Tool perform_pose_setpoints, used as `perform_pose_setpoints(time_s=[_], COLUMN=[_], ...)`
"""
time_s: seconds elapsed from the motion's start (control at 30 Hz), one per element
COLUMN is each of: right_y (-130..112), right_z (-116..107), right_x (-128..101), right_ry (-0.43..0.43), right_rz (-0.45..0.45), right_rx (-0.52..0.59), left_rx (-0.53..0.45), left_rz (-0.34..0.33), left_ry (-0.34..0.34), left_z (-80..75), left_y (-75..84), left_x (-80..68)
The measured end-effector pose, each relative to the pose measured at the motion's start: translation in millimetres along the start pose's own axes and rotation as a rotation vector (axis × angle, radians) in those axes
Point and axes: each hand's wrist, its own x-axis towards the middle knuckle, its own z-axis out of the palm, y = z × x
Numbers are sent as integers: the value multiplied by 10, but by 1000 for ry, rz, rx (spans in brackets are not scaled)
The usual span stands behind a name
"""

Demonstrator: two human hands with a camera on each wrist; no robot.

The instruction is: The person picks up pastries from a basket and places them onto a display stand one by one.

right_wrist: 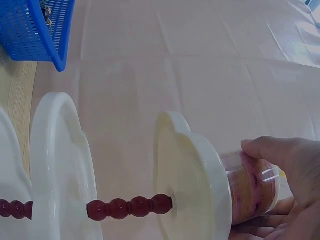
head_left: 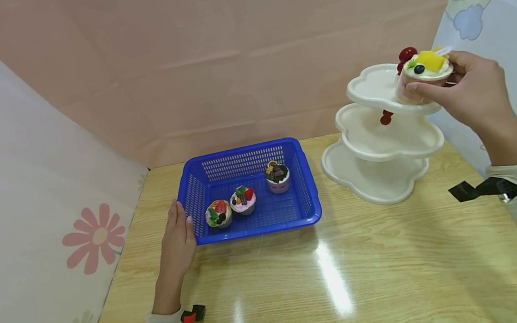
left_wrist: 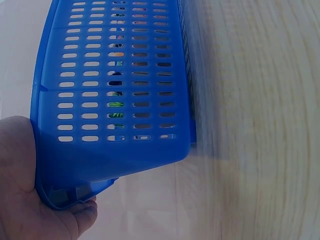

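Note:
My right hand [head_left: 483, 88] holds a clear dessert cup [right_wrist: 250, 187] topped with cream, yellow fruit chunks and a blueberry [head_left: 419, 69], thumb on one side and fingers round the other. The cup's base is right at the top tier of a white three-tier cake stand [head_left: 372, 86], beside its red beaded post [head_left: 407, 54]. At the left end of a blue plastic basket [head_left: 256, 227], my left hand [head_left: 178, 244] grips the rim, thumb over the edge and fingers along the outside. Inside the basket are two fruit-topped cupcakes [head_left: 219, 214] and a chocolate-topped one [head_left: 277, 177].
Basket and stand share a light wood table [head_left: 276, 285], the stand to the right of the basket. A pinkish cloth backdrop [head_left: 234, 73] rises behind them. Patterned white panels [head_left: 38, 172] border the left and right sides.

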Motion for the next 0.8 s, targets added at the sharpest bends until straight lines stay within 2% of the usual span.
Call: perform_pose_setpoints(time_s=[0.23,0.47,0.7,0.8], right_y=[31,51,53,61], right_z=[12,12,20,22], right_x=[-8,-39,-36,-26], right_ry=[-35,-36,-59,-82], right_rz=[10,-13,-15,-4], right_rx=[-92,-83,-210,-219], left_rx=[-13,-19,-18,-15], left_rz=[3,22,20,17], left_ry=[4,13,10,9], left_z=[20,27,14,5], left_y=[5,3,7,17], left_x=[1,12,-5,-6])
